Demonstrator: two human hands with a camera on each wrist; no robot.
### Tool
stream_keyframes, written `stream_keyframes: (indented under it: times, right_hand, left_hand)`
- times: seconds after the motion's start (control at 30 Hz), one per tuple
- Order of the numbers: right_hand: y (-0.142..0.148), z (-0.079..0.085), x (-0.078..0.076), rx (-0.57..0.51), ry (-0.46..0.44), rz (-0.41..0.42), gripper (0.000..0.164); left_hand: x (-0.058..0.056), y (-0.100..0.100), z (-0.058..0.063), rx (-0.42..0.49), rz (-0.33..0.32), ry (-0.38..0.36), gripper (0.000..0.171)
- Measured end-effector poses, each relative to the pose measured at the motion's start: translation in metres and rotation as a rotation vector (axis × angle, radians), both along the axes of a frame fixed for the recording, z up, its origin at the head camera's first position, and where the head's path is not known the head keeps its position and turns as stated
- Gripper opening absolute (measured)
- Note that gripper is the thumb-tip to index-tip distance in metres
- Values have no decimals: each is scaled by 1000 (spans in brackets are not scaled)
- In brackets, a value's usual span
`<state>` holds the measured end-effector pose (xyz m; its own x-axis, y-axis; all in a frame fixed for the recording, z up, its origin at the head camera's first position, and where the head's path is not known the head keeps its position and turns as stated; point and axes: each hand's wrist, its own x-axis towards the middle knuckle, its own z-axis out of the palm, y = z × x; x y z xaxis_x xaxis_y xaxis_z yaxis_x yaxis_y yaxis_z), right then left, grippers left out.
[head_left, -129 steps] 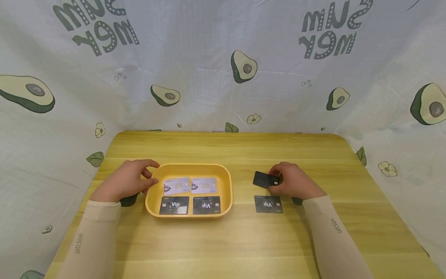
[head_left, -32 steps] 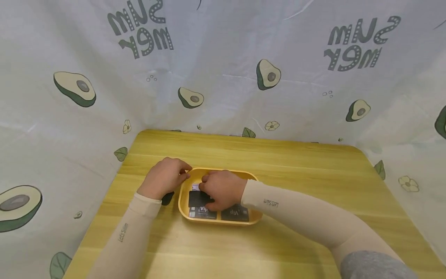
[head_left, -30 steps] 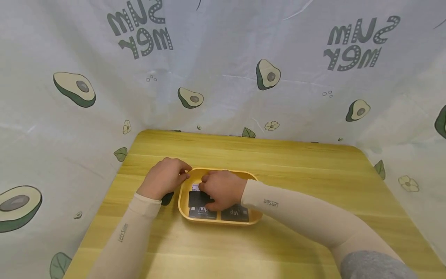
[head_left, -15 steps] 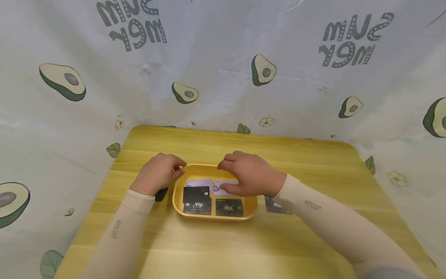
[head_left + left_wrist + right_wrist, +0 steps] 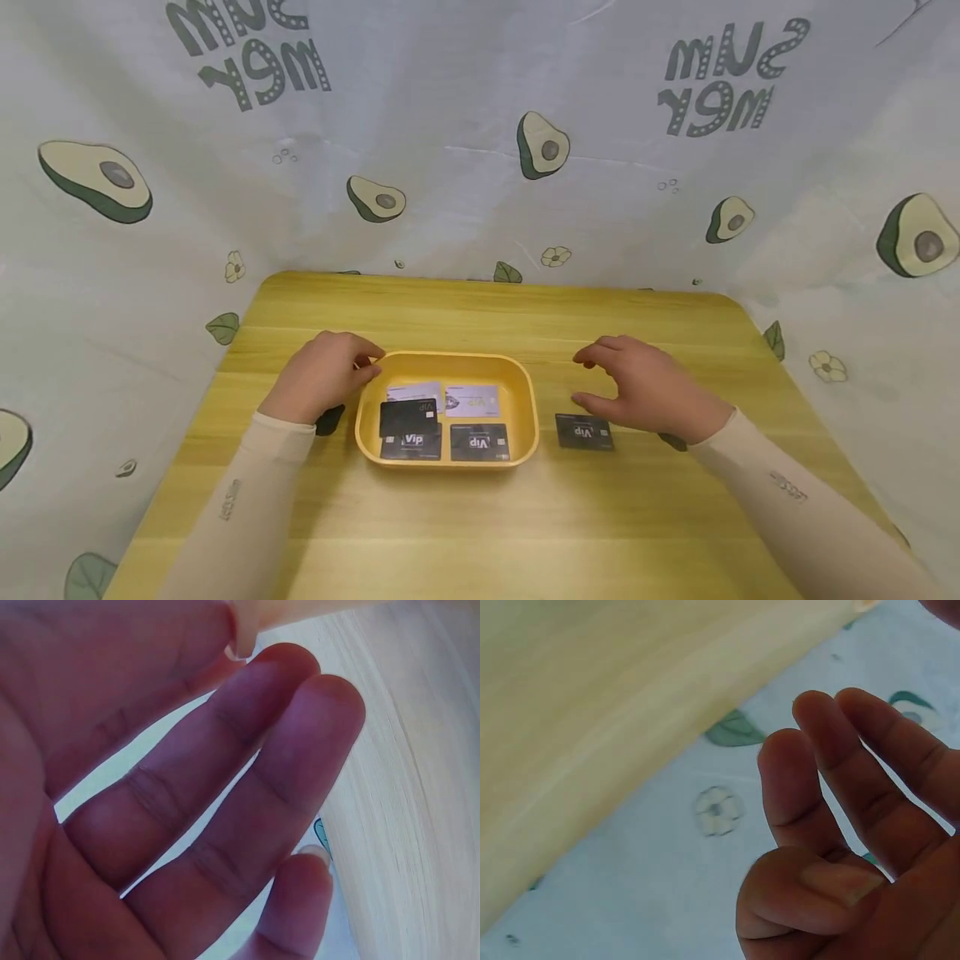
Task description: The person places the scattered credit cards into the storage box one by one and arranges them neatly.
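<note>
At the left of a yellow tray (image 5: 447, 465), my left hand (image 5: 324, 377) holds the rim with thumb and index finger, the other fingers loosely bent. In the tray lie two pale lilac cards (image 5: 472, 402) along the back and two dark Vip cards (image 5: 480, 442) along the front. A third black card (image 5: 407, 417) overlaps the left pair. My right hand (image 5: 647, 387) is over the table to the right of the tray, thumb and fingers apart with nothing between them. Just below its thumb, another dark Vip card (image 5: 583, 432) lies on the wooden table.
The wooden table (image 5: 480, 542) extends around the tray. A white cloth (image 5: 450, 100) printed with avocados, leaves and flowers hangs behind and beside it. Black straps show under both wrists.
The right hand brought a black card from the table into the tray, let it go on the left cards, then moved back right near the remaining table card. The left hand stays at the rim.
</note>
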<state>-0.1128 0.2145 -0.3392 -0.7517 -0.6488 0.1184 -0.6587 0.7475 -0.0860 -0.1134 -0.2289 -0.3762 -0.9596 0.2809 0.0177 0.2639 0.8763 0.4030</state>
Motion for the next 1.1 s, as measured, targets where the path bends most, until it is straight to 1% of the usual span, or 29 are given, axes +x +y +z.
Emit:
stream_keyframes:
  times: [0.1,0.17,0.27,0.33,0.4,0.47,0.6,0.73,0.9,1.1]
  right_hand:
    - [21,-11,4,26,-66,-54,49]
    - [32,-19,7,41,-141,-90,53]
    - [43,-32,11,42,-261,-121,59]
    - [48,-40,13,34,-313,-127,60]
    - [50,-48,15,20,-333,-117,60]
    - [51,-54,16,14,-331,-109,59]
    - [50,-60,18,19,-323,-103,59]
    - [47,-60,18,20,-329,-84,57]
    - [42,-57,17,8,-344,-49,47]
    - [38,-55,12,19,-410,-76,44]
  left_hand:
    - [2,0,0,8,2,-6,25]
    - [3,-1,0,7,1,-1,25]
    - [3,-1,-1,9,-2,8,25]
    - [3,-1,-2,11,-4,13,24]
    - [3,-1,-3,15,-6,14,24]
    - [3,1,-3,16,-5,14,24]
    - [3,3,-2,16,-9,23,23]
    - [3,3,-1,9,-13,39,23]
    - [3,3,-1,-6,-6,45,24]
    - [4,3,-2,-3,-5,39,25]
